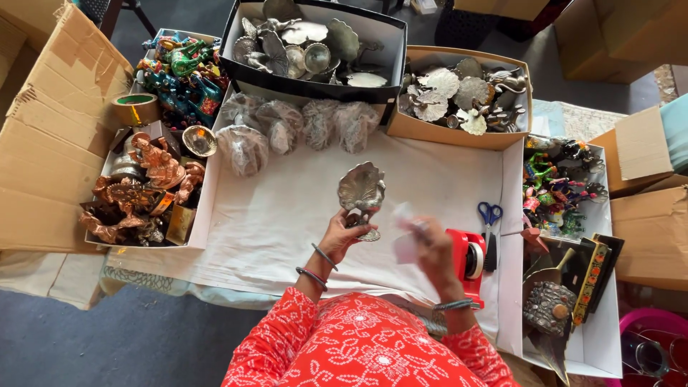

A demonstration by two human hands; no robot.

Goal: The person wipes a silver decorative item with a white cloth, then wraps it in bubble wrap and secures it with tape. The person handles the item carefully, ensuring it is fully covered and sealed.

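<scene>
— Above the white sheet on the bench (287, 215), what is the left hand (342, 235) doing?

— It is closed around the stem of a silver shell-shaped ornament (362, 190), holding it upright over the middle of the bench.

— And the right hand (430, 247)?

— Blurred. It pinches a small pale slip (405, 247) just right of the ornament; what the slip is I cannot tell.

— What lies closest around them?

— A red tape dispenser (467, 258) just beside the right hand, blue-handled scissors (490, 215) beyond it. Farther up the sheet, a row of plastic-wrapped pieces (294, 125).

— And at the edges?

— A black box (315, 86) and a cardboard box (459, 132) of silver ornaments at the top, copper-coloured figures (143, 186) in a tray at left, a roll of tape (135, 107) above them, painted figurines (559, 190) at right.
</scene>
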